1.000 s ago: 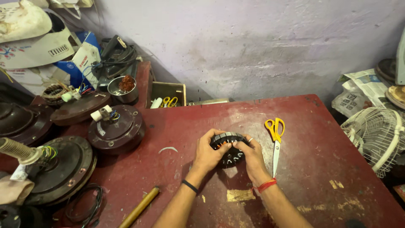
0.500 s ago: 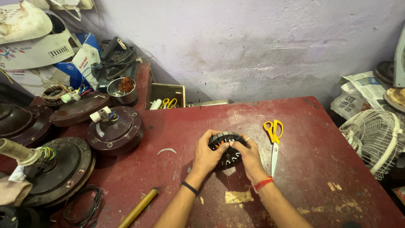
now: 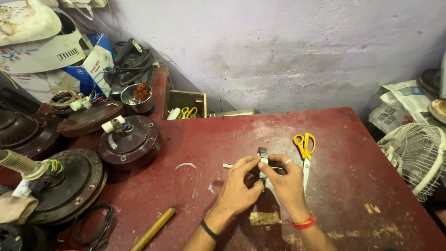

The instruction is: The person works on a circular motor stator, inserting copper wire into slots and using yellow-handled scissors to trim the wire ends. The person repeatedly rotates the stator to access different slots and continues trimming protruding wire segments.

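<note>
At the far left a large dark ceiling-fan motor housing [image 3: 65, 186] sits at the table edge, its near side cut off by the frame, with a pale rod [image 3: 18, 163] sticking out over it. A loop of black wire [image 3: 93, 226] lies beside it. Behind stands a smaller brown fan motor [image 3: 130, 142] with coloured leads at its hub, and a steel cup [image 3: 137, 97] of copper-coloured wire further back. A wooden handle [image 3: 153, 227] lies low on the red table [image 3: 353, 186]; its lower end runs out of view.

My left hand [image 3: 239, 188] and my right hand [image 3: 288, 183] are pressed close together at the middle of the table, fingertips pinching a stator core [image 3: 263, 155] between them. It stands on edge, turned so that I see only a thin metal rim above my fingers; the rest is hidden behind my hands, and its slots cannot be made out. Whether its lower edge touches the table I cannot tell. A black band circles my left wrist, a red one my right.

Just right of my right hand lie yellow-handled scissors [image 3: 304, 153], blades pointing toward me, partly hidden by my fingers. At the far right a white fan guard [image 3: 416, 155] is cut off by the frame.
</note>
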